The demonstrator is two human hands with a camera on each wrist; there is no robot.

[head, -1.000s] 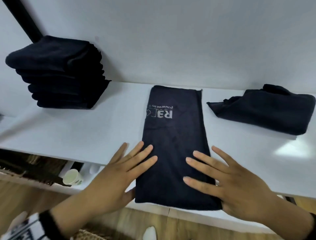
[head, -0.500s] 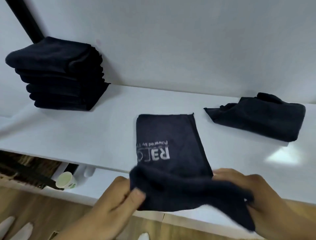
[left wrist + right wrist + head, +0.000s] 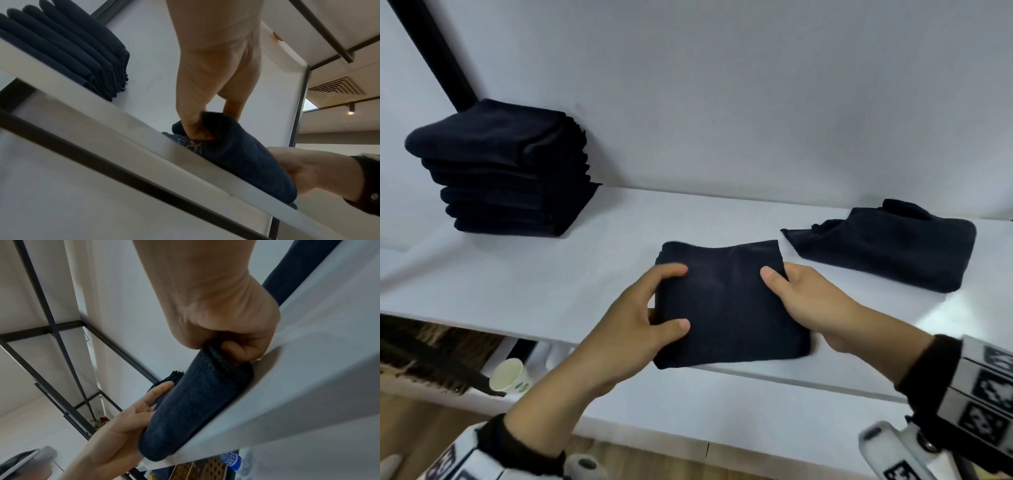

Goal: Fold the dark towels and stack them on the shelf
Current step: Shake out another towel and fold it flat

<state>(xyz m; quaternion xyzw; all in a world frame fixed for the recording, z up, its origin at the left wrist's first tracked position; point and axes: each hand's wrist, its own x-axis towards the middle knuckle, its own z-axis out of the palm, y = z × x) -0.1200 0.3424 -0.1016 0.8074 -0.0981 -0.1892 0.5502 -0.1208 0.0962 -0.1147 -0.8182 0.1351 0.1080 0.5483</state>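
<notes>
A dark towel [image 3: 726,305], folded into a thick square, lies at the front edge of the white shelf [image 3: 544,274]. My left hand [image 3: 654,301] grips its left side, thumb and a finger on top. My right hand [image 3: 787,287] grips its right side, thumb on top and fingers curled under the edge. The left wrist view shows the towel [image 3: 236,154] pinched by my left hand's fingers [image 3: 195,129]. In the right wrist view the towel [image 3: 195,402] is held at its end by my right hand's curled fingers [image 3: 236,350]. A stack of folded dark towels [image 3: 500,171] stands at the shelf's back left.
A loosely folded dark towel [image 3: 887,246] lies on the shelf to the right. A paper cup [image 3: 510,377] stands on a lower shelf at left. The white back wall [image 3: 722,102] rises behind the shelf. A black frame post [image 3: 438,58] runs behind the stack.
The long towel with the logo has been folded in half away from me, hiding the logo. My hands went from flat on it, to lifting its near end, to gripping its two sides.
</notes>
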